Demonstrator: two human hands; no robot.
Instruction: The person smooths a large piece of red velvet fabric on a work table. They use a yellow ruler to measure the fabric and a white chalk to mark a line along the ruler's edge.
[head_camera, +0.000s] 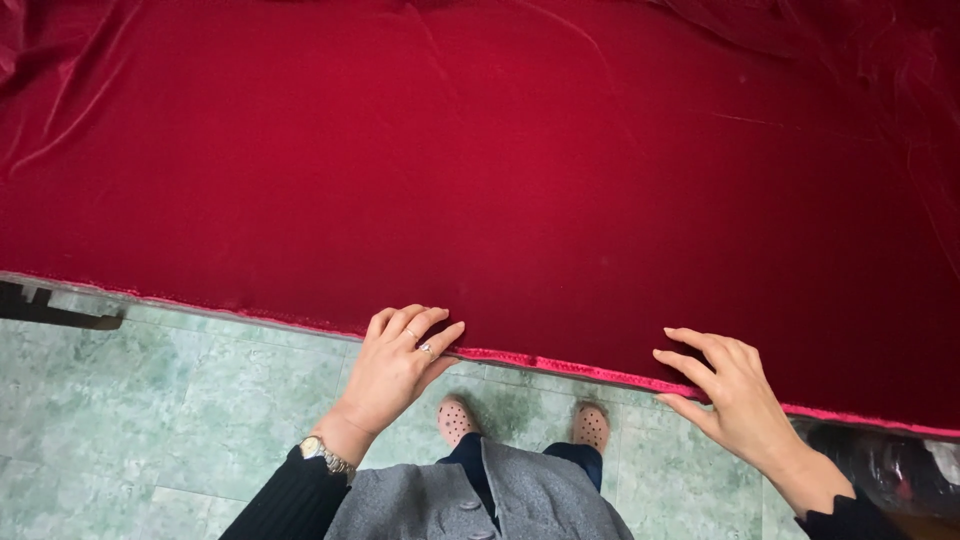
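While the deep red velvet cloth (520, 160) lies spread flat over the bench and fills the upper two thirds of the view, its near selvedge edge (560, 366) runs from about nine o'clock down toward four o'clock, just in front of the person. Both hands rest at that edge. At roughly seven o'clock the left hand (395, 365) is loosely open, fingers a little apart and gently bent, fingertips touching the hem; nothing is gripped. It wears a ring (427, 350) and, at the wrist, a metal watch (322, 452). At about five o'clock the right hand (730, 385) is also open, fingers spread and curved, tips pressing on the cloth just above the hem, clamped on nothing. Folds gather in the cloth toward one o'clock and eleven o'clock. Below the edge, at six o'clock, lie the green marbled floor tiles (150, 400), two dotted pink slippers (455, 420), and the grey coat (480, 500) with black sleeves.
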